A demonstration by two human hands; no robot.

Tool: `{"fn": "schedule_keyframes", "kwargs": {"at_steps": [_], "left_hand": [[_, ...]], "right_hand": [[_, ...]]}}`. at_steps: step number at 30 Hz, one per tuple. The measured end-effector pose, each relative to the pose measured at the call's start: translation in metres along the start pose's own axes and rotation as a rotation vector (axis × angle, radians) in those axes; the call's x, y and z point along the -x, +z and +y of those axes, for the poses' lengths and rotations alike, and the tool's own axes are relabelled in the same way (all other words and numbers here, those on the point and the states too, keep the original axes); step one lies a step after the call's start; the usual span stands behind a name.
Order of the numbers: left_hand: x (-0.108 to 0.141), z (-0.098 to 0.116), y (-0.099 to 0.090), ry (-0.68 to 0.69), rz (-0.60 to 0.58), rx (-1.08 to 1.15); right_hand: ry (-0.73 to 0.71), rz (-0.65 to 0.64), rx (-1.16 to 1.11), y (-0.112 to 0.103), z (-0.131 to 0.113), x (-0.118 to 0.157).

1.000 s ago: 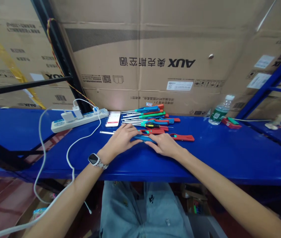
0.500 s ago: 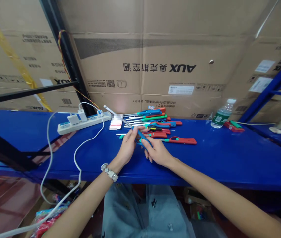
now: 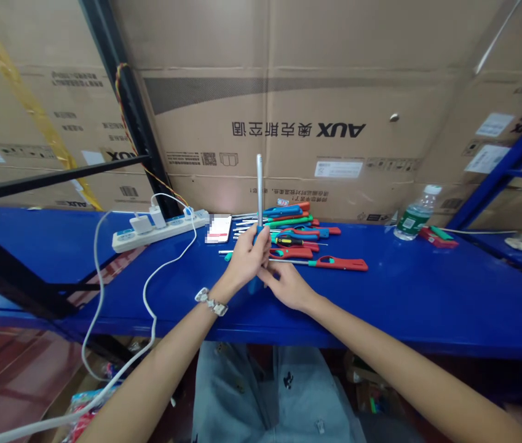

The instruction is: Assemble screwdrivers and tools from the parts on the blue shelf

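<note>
My left hand (image 3: 246,257) is closed round a blue long-necked lighter (image 3: 259,192), thumb along its front. The lighter stands almost upright, its metal tube pointing up and its blue handle end showing below the fingers. My right hand (image 3: 291,287) is closed, thumb and fingers bent against the lower handle; the fingertips are partly hidden. Behind the hands lies a pile of red, blue and green lighters (image 3: 288,212), tubes mostly to the left. A small screwdriver (image 3: 286,242) with a yellow and black handle rests among them. One red lighter (image 3: 344,264) lies nearest my right hand.
A white power strip (image 3: 162,232) with plugs and cables sits at the left, with a phone-like white slab (image 3: 220,229) beside it. At the right stand a water bottle (image 3: 414,216) and a red box (image 3: 438,238). Cartons (image 3: 297,92) back the blue shelf (image 3: 380,307).
The blue lighter has swung from slanting left to nearly upright. My left hand now wraps round its handle, and my right hand has moved lower on it.
</note>
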State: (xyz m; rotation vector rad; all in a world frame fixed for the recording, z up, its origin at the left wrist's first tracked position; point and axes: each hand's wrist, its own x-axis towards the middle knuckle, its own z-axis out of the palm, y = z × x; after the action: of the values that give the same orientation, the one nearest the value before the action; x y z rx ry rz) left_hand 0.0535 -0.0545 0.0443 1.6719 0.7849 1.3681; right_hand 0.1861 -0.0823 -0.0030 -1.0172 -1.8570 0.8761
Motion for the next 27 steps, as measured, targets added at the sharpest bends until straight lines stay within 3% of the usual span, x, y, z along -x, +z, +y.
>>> {"fn": "schedule_keyframes", "kwargs": {"at_steps": [2,4,7,9,13,22,27], "left_hand": [[-0.006,0.004,-0.005,0.137,-0.023,-0.347],[-0.010,0.006,-0.009,0.233,-0.113,-0.703],[-0.006,0.000,-0.011,0.235,-0.288,-1.054],[0.000,-0.006,-0.008,0.183,-0.338,-1.159],[0.010,-0.015,-0.003,0.108,-0.362,-1.178],[0.014,-0.024,-0.008,0.177,-0.340,-1.096],[0.009,-0.020,-0.010,0.245,-0.205,-0.764]], "right_hand": [[-0.063,0.033,-0.089,-0.010,-0.001,-0.001],[-0.085,0.164,-0.233,-0.022,-0.002,-0.005],[-0.116,0.377,-0.384,-0.035,-0.001,-0.015],[-0.132,0.409,-0.404,-0.038,0.002,-0.020],[-0.100,0.358,-0.379,-0.036,0.005,-0.020],[-0.092,0.341,-0.381,-0.029,0.005,-0.017],[-0.136,0.354,-0.314,-0.022,0.006,-0.015]]}}
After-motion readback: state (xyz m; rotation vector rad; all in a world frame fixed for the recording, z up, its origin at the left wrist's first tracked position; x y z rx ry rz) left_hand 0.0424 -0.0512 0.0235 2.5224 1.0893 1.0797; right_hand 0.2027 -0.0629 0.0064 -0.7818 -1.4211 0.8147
